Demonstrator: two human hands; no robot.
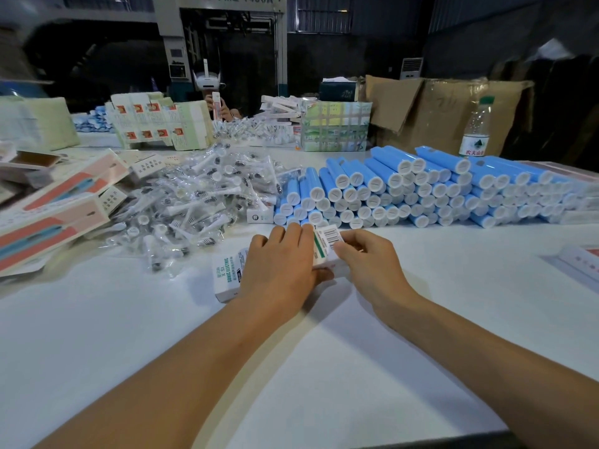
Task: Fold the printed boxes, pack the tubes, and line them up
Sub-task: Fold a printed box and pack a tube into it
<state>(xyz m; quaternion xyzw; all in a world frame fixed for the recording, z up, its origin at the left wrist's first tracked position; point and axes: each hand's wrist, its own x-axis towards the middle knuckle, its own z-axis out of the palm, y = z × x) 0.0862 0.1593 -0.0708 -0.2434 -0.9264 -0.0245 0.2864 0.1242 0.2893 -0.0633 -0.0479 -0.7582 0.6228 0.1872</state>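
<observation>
Hands on printed box (227, 280): L grip (280, 264) flat on top, R grip (366, 254) pinching barcode end.

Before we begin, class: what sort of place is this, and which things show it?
Probably a packing workshop in a factory: a big stack of blue tubes, a heap of bagged brush heads and piles of flat printed boxes on a long white table.
</observation>
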